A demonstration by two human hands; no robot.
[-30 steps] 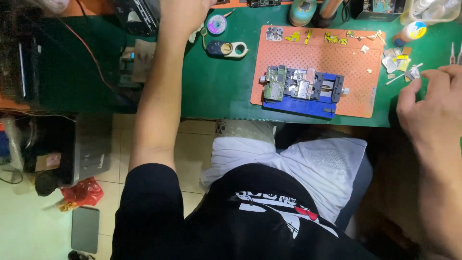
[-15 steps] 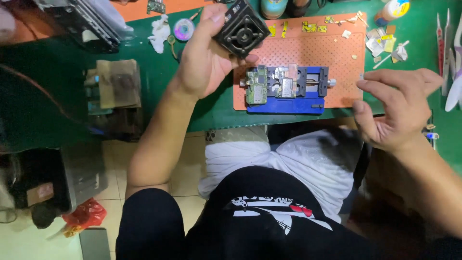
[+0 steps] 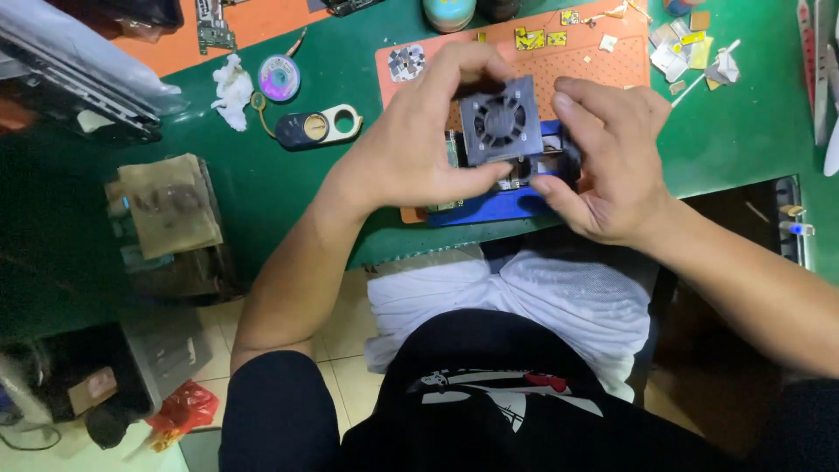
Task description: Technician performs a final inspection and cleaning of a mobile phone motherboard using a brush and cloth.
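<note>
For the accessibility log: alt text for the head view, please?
Both hands, left hand and right hand, hold a small square grey fan unit above a blue holder on an orange mat, over a green workbench strewn with small parts.

The small fan unit (image 3: 500, 121) is held between the left hand (image 3: 418, 144) and right hand (image 3: 612, 162), just above the clamp fixture (image 3: 489, 205) on the work mat (image 3: 603, 65); off to the left, a solder-wick reel (image 3: 280, 77) and tissue wad (image 3: 232, 87) are parked on the bench (image 3: 752, 131); paper scraps (image 3: 682, 57) are scattered at the far right.
</note>
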